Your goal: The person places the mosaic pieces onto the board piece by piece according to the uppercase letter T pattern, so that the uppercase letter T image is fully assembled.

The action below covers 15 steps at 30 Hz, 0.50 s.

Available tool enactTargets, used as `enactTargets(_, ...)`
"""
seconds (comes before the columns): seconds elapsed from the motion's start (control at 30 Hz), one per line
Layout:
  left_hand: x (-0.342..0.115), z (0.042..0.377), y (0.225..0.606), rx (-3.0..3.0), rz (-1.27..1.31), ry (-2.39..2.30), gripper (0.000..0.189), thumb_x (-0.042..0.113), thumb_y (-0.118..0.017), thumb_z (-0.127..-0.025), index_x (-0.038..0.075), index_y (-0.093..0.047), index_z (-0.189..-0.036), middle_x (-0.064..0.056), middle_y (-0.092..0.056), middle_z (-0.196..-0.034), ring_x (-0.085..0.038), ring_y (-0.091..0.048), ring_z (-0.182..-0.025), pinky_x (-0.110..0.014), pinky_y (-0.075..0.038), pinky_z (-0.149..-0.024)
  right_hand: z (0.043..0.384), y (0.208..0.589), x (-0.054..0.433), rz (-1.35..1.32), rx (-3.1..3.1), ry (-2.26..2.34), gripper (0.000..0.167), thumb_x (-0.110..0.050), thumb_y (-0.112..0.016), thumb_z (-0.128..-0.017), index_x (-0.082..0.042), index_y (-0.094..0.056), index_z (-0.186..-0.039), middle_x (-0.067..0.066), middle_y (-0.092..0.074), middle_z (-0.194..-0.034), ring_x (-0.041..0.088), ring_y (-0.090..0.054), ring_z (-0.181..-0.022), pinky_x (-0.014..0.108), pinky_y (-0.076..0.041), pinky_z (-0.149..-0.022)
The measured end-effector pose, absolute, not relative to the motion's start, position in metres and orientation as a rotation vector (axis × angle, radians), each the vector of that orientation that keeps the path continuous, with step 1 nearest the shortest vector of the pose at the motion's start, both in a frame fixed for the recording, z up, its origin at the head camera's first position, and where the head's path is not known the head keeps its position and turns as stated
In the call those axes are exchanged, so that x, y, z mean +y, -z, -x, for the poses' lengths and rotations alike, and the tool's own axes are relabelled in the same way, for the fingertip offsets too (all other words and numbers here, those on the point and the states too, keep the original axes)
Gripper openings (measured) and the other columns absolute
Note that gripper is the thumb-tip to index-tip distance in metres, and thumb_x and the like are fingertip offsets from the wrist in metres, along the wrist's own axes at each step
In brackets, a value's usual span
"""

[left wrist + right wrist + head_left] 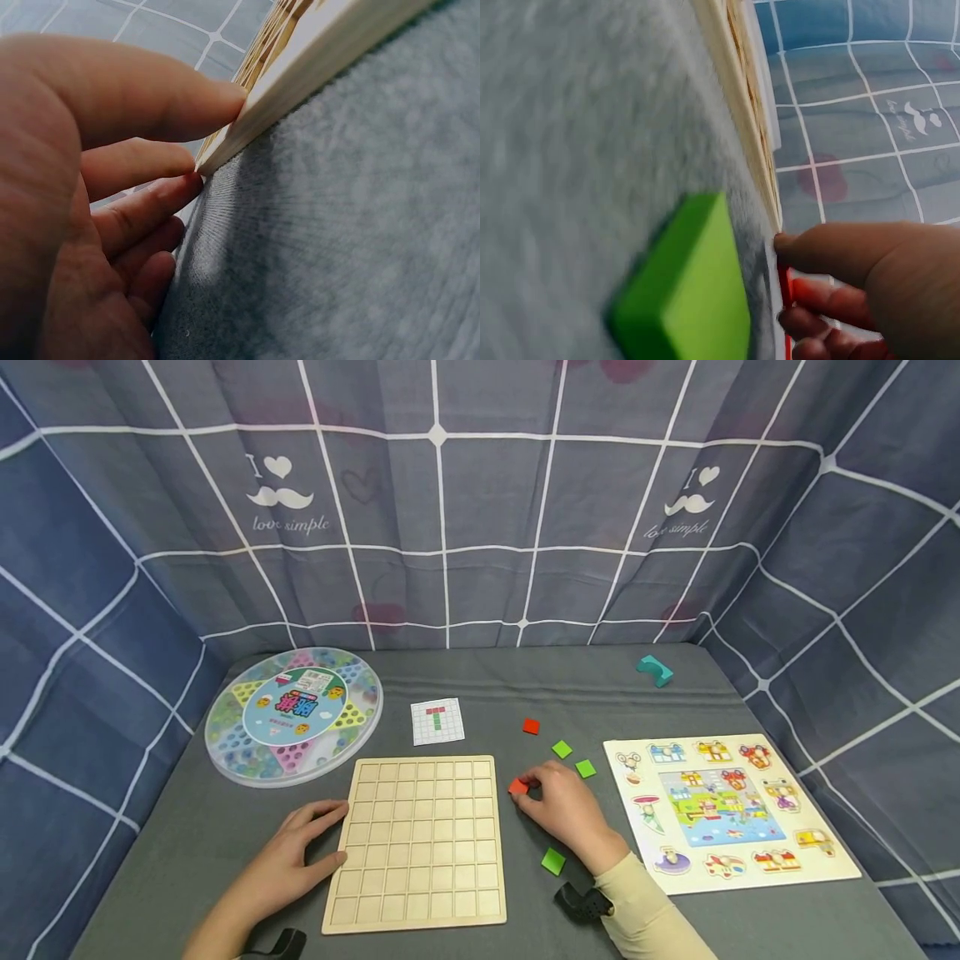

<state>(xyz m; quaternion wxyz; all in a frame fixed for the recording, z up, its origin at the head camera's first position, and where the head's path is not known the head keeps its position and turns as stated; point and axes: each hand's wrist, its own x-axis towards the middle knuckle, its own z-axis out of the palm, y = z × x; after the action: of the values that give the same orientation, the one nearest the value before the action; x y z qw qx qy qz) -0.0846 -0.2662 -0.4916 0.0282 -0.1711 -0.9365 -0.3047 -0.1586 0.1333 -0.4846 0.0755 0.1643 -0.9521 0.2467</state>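
A wooden grid board (420, 843) lies flat on the grey cloth. Along its left edge rests my left hand (288, 860), thumb and fingers fairly straight and spread; in the left wrist view the thumb (202, 101) touches the side of the board. To the right of the board, my right hand (562, 806) pinches a red square tile (517, 787) between thumb and fingers. The right wrist view shows that tile (784, 285) edge-on. Near this hand lie green square tiles (552, 861), and another red tile (531, 726) sits farther back.
Behind the board is a small pattern card (442, 737) with a red and green T. A round game box (360, 672) stands at the back left. On the right lies a picture puzzle board (630, 860), with a teal arch-shaped piece (656, 670) behind it.
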Motion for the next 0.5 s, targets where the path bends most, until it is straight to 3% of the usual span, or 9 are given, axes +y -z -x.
enactTargets(0.5,-0.265,0.084,0.489,-2.905,0.522,0.939,0.061,0.025,-0.079,-0.085,0.005,-0.058,-0.139,-0.007,-0.05,-0.139,-0.032,-0.042,-0.127,-0.053,-0.038,-0.093,0.172,0.458,0.101,-0.724,-2.851,-0.711,0.02,-0.03,-0.078,-0.086,-0.017,-0.074,-0.101,-0.005,-0.065,-0.094,0.012,-0.063,-0.087,0.031,-0.051,-0.072)
